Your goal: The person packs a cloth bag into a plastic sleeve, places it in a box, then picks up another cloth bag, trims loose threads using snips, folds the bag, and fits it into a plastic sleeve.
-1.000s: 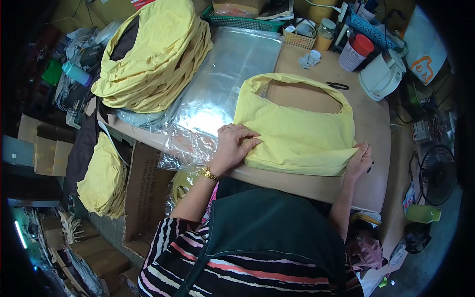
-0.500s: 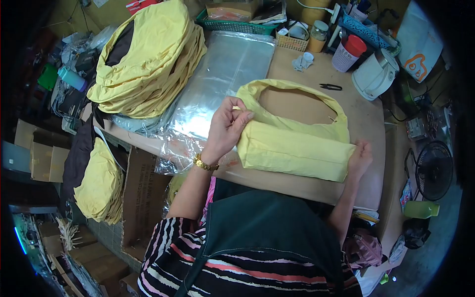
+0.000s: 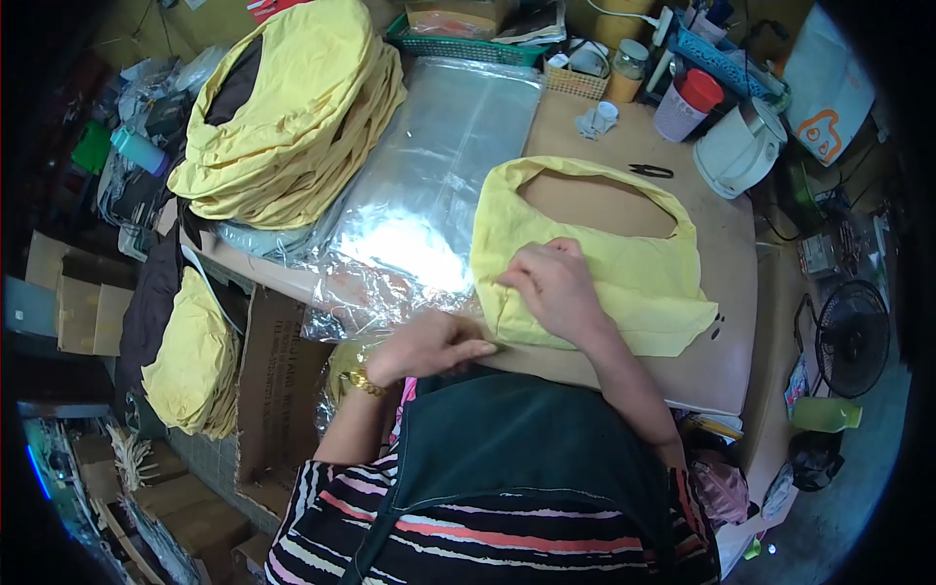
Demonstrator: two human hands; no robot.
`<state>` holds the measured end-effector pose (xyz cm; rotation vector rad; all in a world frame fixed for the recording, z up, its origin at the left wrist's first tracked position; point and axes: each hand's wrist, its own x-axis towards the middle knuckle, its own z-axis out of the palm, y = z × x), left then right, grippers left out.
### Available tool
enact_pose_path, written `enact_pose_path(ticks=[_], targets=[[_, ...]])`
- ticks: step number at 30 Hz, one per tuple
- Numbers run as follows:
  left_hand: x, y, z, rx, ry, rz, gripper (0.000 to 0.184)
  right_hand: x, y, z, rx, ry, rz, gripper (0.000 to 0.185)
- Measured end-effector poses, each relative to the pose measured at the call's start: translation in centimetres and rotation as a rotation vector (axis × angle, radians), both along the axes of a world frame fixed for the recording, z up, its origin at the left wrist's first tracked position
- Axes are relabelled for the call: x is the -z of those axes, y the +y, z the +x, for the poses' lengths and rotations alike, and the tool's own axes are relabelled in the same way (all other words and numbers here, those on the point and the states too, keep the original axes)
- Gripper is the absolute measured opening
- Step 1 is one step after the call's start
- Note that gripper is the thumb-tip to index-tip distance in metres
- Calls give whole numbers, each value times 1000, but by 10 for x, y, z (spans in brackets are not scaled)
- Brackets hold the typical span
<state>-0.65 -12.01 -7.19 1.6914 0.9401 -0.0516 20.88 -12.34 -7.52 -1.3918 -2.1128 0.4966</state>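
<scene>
A yellow cloth bag (image 3: pixel 614 268) with a wide curved handle lies flattened on the table before me. Over its left part, my right hand (image 3: pixel 558 288) is closed, thumb and fingers pinched at the cloth. At the bag's lower left corner is my left hand (image 3: pixel 434 346), wearing a gold watch. Its fingers are curled and its thumb points right along the corner; what lies under the thumb is hidden. The bag's lower right corner spreads loose on the table.
Stacked yellow bags (image 3: pixel 292 127) stand at the left, beside clear plastic sleeves (image 3: pixel 444 146). Small black thread snips (image 3: pixel 651 171) lie beyond the bag. A white kettle (image 3: pixel 741 146), a red cup (image 3: pixel 700 90) and a jar (image 3: pixel 627 70) stand at the back right. More yellow bags (image 3: pixel 193 361) hang below left.
My right hand has let go of the bag's right end and moved left over the cloth. My left hand has dropped from the upper left side to the lower left corner. The bag now lies flatter.
</scene>
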Motion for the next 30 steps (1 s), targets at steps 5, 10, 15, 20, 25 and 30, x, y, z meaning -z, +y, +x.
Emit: enact_pose_path(ticks=[5, 10, 15, 20, 25, 30], targets=[[58, -9, 32, -460, -536, -290, 20, -12, 7, 9, 174, 329, 3, 17], [66, -9, 52, -501, -667, -48, 14, -12, 17, 22, 352, 203, 245, 14], [69, -8, 44, -397, -850, -150, 13, -4, 31, 39, 434, 221, 380, 15], [59, -11, 50, -409, -923, -519, 20, -16, 33, 48, 421, 380, 255, 17], [84, 15, 75, -561, -980, -803, 26, -20, 23, 43, 313, 251, 200, 22], [90, 11, 79, -475, -1111, -821, 23, -15, 22, 45, 422, 294, 212, 29]])
